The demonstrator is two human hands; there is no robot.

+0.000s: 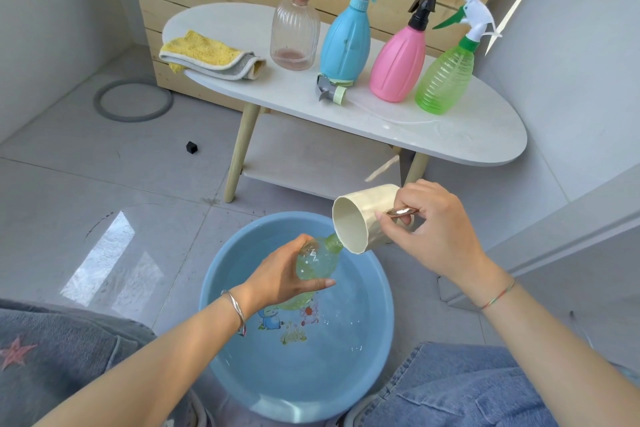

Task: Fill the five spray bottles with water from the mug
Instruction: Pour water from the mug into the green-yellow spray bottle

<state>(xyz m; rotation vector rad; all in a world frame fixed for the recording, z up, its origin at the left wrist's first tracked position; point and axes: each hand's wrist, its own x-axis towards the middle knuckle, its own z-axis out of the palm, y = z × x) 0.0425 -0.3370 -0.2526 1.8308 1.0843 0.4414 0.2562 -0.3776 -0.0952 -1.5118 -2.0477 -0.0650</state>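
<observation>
— How many spray bottles were there?

— Five. Four stood upright in a row on the white oval table (467, 135): one clear ribbed bottle (295, 35) with a tan sprayer, one blue plastic bottle (346, 42) with a grey sprayer, one pink plastic bottle (398, 62) with a black sprayer, and one bright green translucent bottle (445, 80) with a white sprayer. The fifth, a pale green translucent bottle (317, 262) with no sprayer on it, was in the left hand (277, 274). Fingers and thumb wrapped its body, and it was tilted above the round blue plastic basin (239, 246).

— And the mug?

— One cream mug (360, 215), tipped on its side, with its rim at the held bottle's open neck. The right hand (433, 229) gripped its shiny metal handle with curled fingers.

— Anything else on the table?

— One loose grey spray head (330, 90) lay just in front of the blue bottle. One folded yellow-and-grey cloth (211, 55) lay at the left end.

— The basin?

— One, on the floor between the person's knees, with water in it.
</observation>
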